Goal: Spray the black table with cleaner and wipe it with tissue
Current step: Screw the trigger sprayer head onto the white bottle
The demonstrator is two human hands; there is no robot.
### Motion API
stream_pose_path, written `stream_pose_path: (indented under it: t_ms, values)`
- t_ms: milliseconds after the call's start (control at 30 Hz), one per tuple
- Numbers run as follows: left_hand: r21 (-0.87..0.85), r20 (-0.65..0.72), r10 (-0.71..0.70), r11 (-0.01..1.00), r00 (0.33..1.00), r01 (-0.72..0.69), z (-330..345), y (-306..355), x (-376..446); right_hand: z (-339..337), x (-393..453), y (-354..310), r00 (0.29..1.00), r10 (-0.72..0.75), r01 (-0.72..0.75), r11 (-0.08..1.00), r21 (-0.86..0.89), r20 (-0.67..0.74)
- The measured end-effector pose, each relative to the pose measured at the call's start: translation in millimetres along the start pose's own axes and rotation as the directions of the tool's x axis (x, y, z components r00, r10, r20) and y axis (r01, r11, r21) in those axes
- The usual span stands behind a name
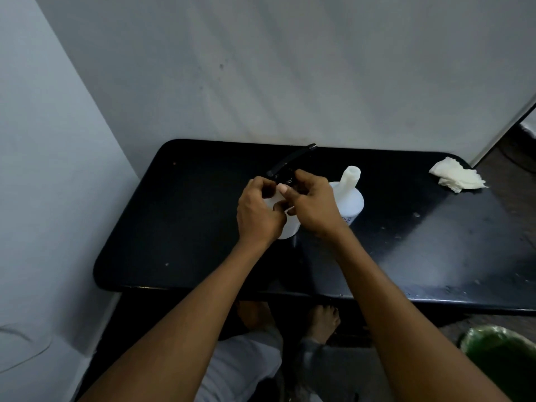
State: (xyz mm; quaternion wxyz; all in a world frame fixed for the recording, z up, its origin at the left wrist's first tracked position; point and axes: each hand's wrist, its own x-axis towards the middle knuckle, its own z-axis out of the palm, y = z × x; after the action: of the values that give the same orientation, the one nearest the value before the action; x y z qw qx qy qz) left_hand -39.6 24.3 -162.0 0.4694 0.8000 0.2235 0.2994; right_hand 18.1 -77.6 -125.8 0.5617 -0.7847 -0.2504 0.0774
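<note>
A white spray bottle (287, 230) with a black trigger head (290, 162) stands in the middle of the black table (174, 227). My left hand (258, 210) grips the bottle's body. My right hand (311, 201) grips the black head at the bottle's neck, the fingers curled round it. A second white bottle (349, 195) with an open neck and no cap stands just right of my hands. A crumpled white tissue (456, 177) lies at the table's far right corner, apart from both hands.
The table stands against a pale wall (261, 68), with a second wall at the left. A green-lined bin (501, 355) sits on the floor at the lower right. My bare feet (323, 320) show under the table's front edge. Specks dot the table's right part.
</note>
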Motion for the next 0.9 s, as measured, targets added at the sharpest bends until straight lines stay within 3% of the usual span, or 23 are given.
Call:
stream_pose_path:
  t_ms: [300, 500, 767, 900]
  values:
    - [-0.051, 0.047, 0.014, 0.999, 0.999, -0.012, 2, 3, -1, 6, -3, -1, 0.985, 0.018, -0.031, 0.997, -0.072, -0.171]
    - [-0.022, 0.030, 0.004, 1.000, 1.000, -0.003, 3, 1, 1, 3, -3, 1, 0.999, 0.046, -0.046, 0.997, 0.055, -0.007]
    - [-0.060, 0.042, 0.019, 0.998, 0.999, -0.016, 5, 2, 0, 10, -7, -4, 0.982, 0.049, -0.063, 0.996, -0.069, -0.185]
    - [-0.048, 0.044, 0.021, 0.999, 0.999, -0.019, 4, 3, 0, 3, -8, -8, 0.994, 0.042, -0.048, 0.997, -0.061, -0.099]
